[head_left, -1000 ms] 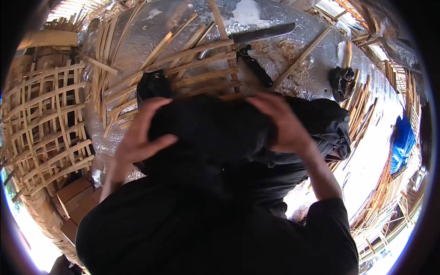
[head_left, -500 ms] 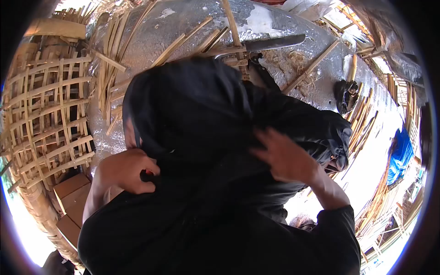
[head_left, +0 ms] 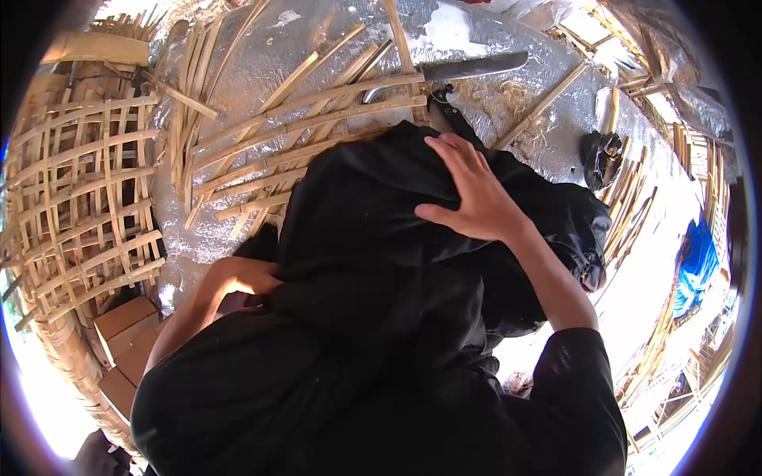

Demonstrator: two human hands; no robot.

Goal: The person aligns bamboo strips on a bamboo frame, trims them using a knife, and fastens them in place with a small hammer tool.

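My right hand (head_left: 475,194) is over the black trousers on my raised leg (head_left: 373,190), with its thumb and fingers spread and nothing in it. By my left side, my left hand (head_left: 242,279) is bent in against the black cloth near my waist. The cloth hides its fingers, so I cannot tell what it holds. Past my knee lie several crossed bamboo strips (head_left: 309,115), two long ones with their ends side by side. A machete (head_left: 476,67) rests beyond them, its blade pointing right.
A woven bamboo lattice (head_left: 83,190) stands at the left, above cardboard boxes (head_left: 127,329). Silver sheeting (head_left: 254,63) covers the ground. A lone bamboo stick (head_left: 544,107) lies beside pale shavings (head_left: 508,103). At right are more strips (head_left: 631,206) and a blue plastic bag (head_left: 696,266).
My right hand has moved up and forward, its fingers now spread. My left hand has dropped slightly, its fingers now hidden. The black cloth has shifted right, uncovering the crossed bamboo strips.
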